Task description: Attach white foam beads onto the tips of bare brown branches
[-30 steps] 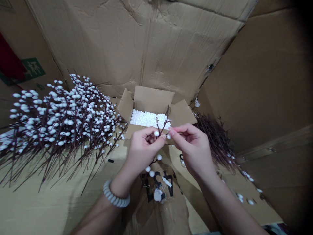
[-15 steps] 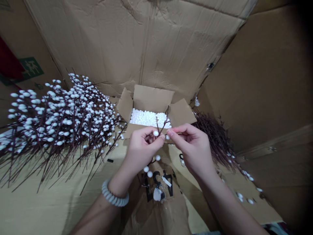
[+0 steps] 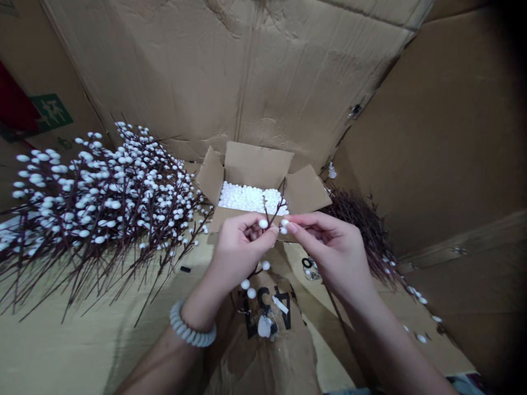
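My left hand (image 3: 239, 249) is closed, thumb and forefinger pinching a dark brown twig (image 3: 281, 204) that forks upward past the fingers. Several white balls sit on its side shoots, among them a white ball (image 3: 265, 265) below the hand. Thumb and index finger of my right hand (image 3: 340, 255) are pinched at a small white ball (image 3: 284, 223) on the tip of a shoot, just right of the left thumb. A second ball lies right beneath it. Behind both hands stands an open cardboard box (image 3: 257, 155) filled with loose white balls (image 3: 242, 196).
On the left lies a big heap of twigs with white balls (image 3: 123, 181). Bare dark twigs (image 3: 362, 227) are piled at right. Stray balls (image 3: 421, 338) and a small black piece (image 3: 185, 269) lie on the table (image 3: 74, 351). Tall cardboard walls (image 3: 164, 71) enclose the back and sides.
My right hand has shifted slightly to the right, and a white ball now shows at its fingertips. The left hand has stayed almost still on the twig.
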`<state>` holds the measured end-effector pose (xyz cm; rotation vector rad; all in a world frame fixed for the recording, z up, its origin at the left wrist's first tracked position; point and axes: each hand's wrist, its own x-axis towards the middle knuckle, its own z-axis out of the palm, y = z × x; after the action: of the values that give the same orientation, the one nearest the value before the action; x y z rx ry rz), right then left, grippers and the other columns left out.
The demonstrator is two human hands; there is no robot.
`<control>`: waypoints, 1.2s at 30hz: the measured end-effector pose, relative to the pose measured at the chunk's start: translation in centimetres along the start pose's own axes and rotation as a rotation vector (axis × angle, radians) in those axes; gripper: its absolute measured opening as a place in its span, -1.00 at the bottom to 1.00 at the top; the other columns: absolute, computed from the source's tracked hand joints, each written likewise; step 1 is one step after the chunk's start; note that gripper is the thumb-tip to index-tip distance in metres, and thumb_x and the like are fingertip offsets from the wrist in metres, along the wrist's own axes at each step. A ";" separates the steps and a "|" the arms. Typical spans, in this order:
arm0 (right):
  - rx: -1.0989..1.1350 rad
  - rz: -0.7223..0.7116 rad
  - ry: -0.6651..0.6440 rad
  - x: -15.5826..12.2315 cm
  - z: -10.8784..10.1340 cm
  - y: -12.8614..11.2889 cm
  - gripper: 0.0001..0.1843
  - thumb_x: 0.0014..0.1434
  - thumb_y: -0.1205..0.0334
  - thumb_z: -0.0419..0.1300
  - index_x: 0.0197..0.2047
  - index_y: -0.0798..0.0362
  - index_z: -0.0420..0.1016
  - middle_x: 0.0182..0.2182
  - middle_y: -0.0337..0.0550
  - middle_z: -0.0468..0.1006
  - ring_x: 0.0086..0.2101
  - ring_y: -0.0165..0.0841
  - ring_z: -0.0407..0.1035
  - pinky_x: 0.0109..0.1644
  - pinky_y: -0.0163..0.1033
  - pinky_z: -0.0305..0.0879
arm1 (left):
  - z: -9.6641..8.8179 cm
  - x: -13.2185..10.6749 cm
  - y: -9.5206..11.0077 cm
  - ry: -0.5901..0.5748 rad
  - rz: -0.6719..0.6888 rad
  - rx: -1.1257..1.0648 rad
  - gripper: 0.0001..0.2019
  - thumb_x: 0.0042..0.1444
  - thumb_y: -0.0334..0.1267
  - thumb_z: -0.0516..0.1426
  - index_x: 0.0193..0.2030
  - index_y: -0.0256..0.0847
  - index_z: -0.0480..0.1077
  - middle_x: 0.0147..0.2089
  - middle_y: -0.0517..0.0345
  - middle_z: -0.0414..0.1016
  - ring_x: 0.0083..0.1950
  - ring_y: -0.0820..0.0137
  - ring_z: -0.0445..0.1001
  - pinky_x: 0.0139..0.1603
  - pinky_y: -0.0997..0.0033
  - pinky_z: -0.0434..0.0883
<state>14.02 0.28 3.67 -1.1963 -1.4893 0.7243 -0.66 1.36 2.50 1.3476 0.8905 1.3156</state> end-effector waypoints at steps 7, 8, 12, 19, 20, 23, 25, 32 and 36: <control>-0.054 0.003 -0.014 0.1 -0.2 -0.2 -0.88 0.02 0.19 0.30 -0.37 0.05 0.61 -0.53 -0.19 0.56 -0.53 -0.39 0.39 -0.45 -0.27 0.29 | 0.1 0.0 0.0 -0.012 -0.011 0.017 -0.74 -0.01 -0.34 0.13 -0.63 -0.19 0.15 -0.65 0.38 0.04 -0.59 0.56 0.01 -0.60 0.49 -0.04; -0.063 0.000 -0.020 0.0 -0.2 -0.2 -0.88 0.03 0.19 0.30 -0.37 0.05 0.61 -0.54 -0.19 0.56 -0.53 -0.40 0.38 -0.46 -0.28 0.27 | 0.1 -0.1 0.0 -0.013 -0.009 0.024 -0.74 -0.01 -0.34 0.13 -0.63 -0.19 0.15 -0.64 0.38 0.04 -0.59 0.56 0.01 -0.60 0.49 -0.04; -0.100 -0.032 -0.037 0.1 -0.4 -0.4 -0.89 0.03 0.21 0.30 -0.36 0.05 0.62 -0.59 -0.24 0.51 -0.59 -0.46 0.27 -0.53 -0.33 0.15 | 0.1 -0.1 -0.1 -0.022 -0.009 0.039 -0.76 -0.01 -0.35 0.13 -0.62 -0.20 0.16 -0.64 0.38 0.04 -0.59 0.56 0.02 -0.60 0.49 -0.03; -0.183 -0.092 -0.063 0.5 -0.7 -0.9 -0.91 0.03 0.24 0.29 -0.39 0.05 0.61 -0.65 -0.30 0.44 -0.65 -0.52 0.10 -0.60 -0.38 0.01 | 0.1 0.0 -0.2 -0.030 -0.006 0.049 -0.76 -0.02 -0.34 0.13 -0.62 -0.20 0.16 -0.63 0.37 0.04 -0.57 0.56 0.02 -0.58 0.50 -0.02; -0.189 -0.095 -0.067 0.5 -0.7 -1.0 -0.91 0.03 0.24 0.29 -0.39 0.05 0.60 -0.64 -0.29 0.45 -0.65 -0.52 0.11 -0.60 -0.38 0.01 | 0.1 -0.1 -0.2 -0.033 -0.008 0.049 -0.76 -0.02 -0.34 0.13 -0.62 -0.20 0.16 -0.63 0.37 0.04 -0.57 0.55 0.02 -0.58 0.50 -0.01; -0.197 -0.098 -0.073 0.3 -0.7 -1.0 -0.90 0.04 0.22 0.28 -0.39 0.06 0.60 -0.60 -0.26 0.49 -0.64 -0.51 0.15 -0.60 -0.38 0.05 | 0.1 -0.1 -0.1 -0.035 -0.017 0.049 -0.75 -0.02 -0.33 0.13 -0.62 -0.19 0.15 -0.62 0.36 0.03 -0.57 0.55 0.03 -0.57 0.50 -0.01; -0.212 -0.108 -0.072 0.3 -0.7 -1.0 -0.89 0.05 0.22 0.27 -0.38 0.06 0.60 -0.59 -0.25 0.50 -0.63 -0.50 0.16 -0.59 -0.37 0.06 | 0.1 -0.1 0.0 -0.032 -0.025 0.052 -0.75 -0.02 -0.33 0.13 -0.62 -0.19 0.15 -0.62 0.36 0.04 -0.57 0.55 0.03 -0.57 0.50 0.00; -0.278 -0.164 -0.107 0.4 -1.0 -0.9 -0.89 0.07 0.22 0.25 -0.38 0.06 0.60 -0.66 -0.30 0.42 -0.65 -0.51 0.09 -0.60 -0.35 0.01 | 0.2 -0.1 0.0 -0.030 -0.031 0.055 -0.76 -0.04 -0.35 0.14 -0.63 -0.19 0.15 -0.65 0.37 0.04 -0.59 0.55 0.02 -0.59 0.51 -0.01; -0.264 -0.152 -0.131 0.6 -1.2 -1.0 -0.88 0.06 0.22 0.27 -0.38 0.08 0.60 -0.65 -0.29 0.44 -0.65 -0.51 0.09 -0.60 -0.36 0.00 | 0.1 -0.1 0.0 -0.028 -0.029 0.059 -0.76 -0.04 -0.35 0.13 -0.62 -0.20 0.16 -0.65 0.38 0.05 -0.59 0.56 0.02 -0.60 0.52 -0.01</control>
<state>14.91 0.33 5.05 -1.2324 -1.8067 0.5227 -0.55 1.24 2.48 1.3898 0.9327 1.2541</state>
